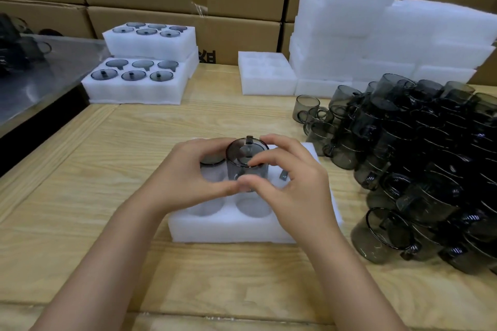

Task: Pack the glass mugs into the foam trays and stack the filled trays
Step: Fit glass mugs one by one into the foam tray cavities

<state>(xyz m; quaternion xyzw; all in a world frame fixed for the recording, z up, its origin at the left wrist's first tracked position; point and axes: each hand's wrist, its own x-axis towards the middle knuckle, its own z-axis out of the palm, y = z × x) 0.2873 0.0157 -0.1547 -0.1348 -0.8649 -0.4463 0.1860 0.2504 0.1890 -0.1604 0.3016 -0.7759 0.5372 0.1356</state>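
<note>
Head view: your left hand (185,172) and right hand (293,182) both grip a mug (243,166) over the tray (228,228), packing under way; next, lower it squarely into a free pocket.

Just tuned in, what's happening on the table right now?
A person is packing smoky glass mugs. The left hand and the right hand both hold one mug over the back row of the foam tray in front of them. Its two front pockets that show are empty. Filled trays sit at the back left, and a pile of loose mugs waits on the right.
</note>
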